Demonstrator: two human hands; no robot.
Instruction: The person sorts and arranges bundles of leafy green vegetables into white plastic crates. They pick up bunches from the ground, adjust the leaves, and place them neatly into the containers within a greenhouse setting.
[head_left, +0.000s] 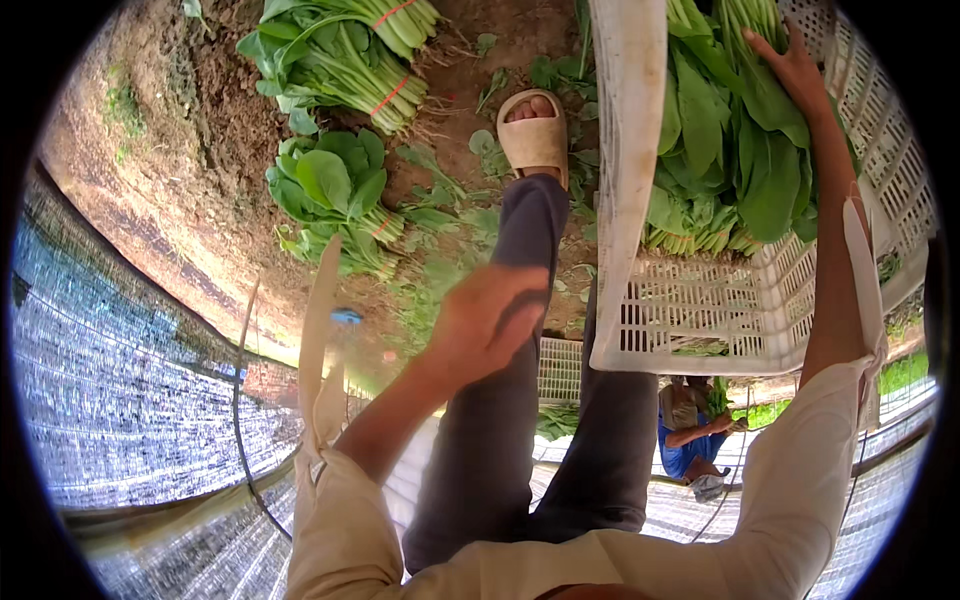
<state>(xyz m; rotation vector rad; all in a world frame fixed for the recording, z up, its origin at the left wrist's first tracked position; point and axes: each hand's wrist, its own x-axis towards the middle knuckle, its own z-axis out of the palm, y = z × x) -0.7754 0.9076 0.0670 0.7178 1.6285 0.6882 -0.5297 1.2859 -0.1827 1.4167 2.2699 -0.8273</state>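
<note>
My right hand (799, 71) is at the top right, inside a white plastic crate (626, 225). Its thumb lies across the stems of a bunch of leafy greens (769, 142), and the other fingers are partly hidden at its side. More bunches are packed in the crate, roots and stem ends toward its slatted wall. Blurred by motion, my left hand (487, 322) hangs in front of my left leg. Its fingers are loosely curled with thumb and forefinger apart, and nothing shows between them. Bunches of greens tied with red bands (390, 94) lie on the soil to its upper left.
Smaller tied bunches (330, 180) and loose leaves (435, 187) lie around my sandalled foot (532, 135). Beyond my legs is another slatted crate (560, 367). A person in blue (686, 442) holds greens behind me. Shade netting (135, 397) lines the left side.
</note>
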